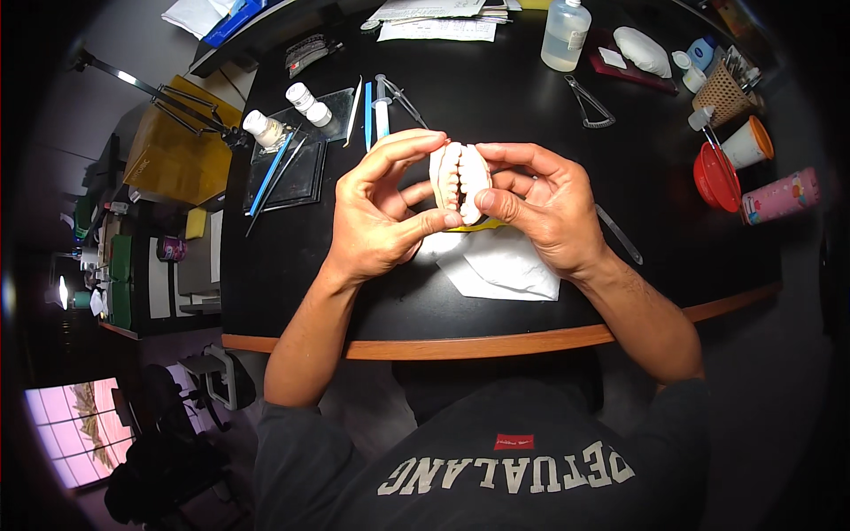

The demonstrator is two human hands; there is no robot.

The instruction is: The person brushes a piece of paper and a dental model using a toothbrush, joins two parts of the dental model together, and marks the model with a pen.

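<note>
Casts point(473, 173) sit between our left hand point(376, 208) and right hand point(551, 210), beyond the sheet point(509, 265), long axis pointing away from us; fingers of each hand pinch one side, both equally near.

hands point(370, 217) point(555, 212): both holding | dental model point(475, 170): toothed, pale | white sheet point(509, 265): on black table point(682, 239)

On the table point(505, 97), there is room to pass between the compass point(405, 103) and the caliper point(591, 104), or between the tray point(299, 186) and the front edge point(460, 346). The left hand point(376, 212), right hand point(553, 212) and dental model point(478, 173) bar the middle; the bottle point(564, 40) blocks the back, the bowl point(715, 177) the right.
</note>
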